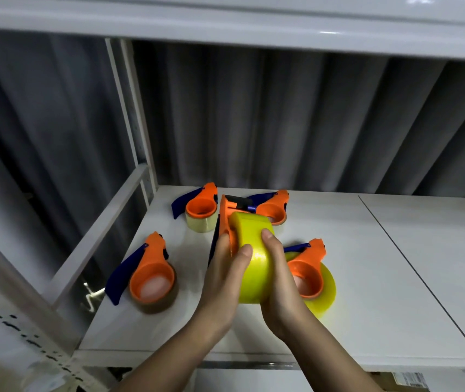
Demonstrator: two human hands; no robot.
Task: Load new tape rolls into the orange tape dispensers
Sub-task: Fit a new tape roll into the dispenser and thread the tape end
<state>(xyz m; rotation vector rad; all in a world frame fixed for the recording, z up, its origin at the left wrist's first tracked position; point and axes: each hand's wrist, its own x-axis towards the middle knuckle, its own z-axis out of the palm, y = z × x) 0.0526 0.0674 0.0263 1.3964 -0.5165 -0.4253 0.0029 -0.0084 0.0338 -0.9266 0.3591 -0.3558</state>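
Above the white shelf (367,278), a yellow tape roll (252,258) sits between both hands: the left hand (225,281) curls round its left side and the orange dispenser (227,219), the right hand (279,284) wraps its right side, thumbs on top.

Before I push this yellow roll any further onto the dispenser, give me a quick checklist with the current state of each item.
1. Left hand and right hand both grip the yellow tape roll: ok.
2. Held orange dispenser sits against the roll's left face: ok.
3. Roll fully seated on the dispenser's hub: cannot tell, the hands and roll hide it.
4. Tape end threaded to the cutter: cannot tell.
5. Four other dispensers rest on the white shelf, each with a roll on it; the nearest, right front dispenser, lies close beside the right hand: ok.
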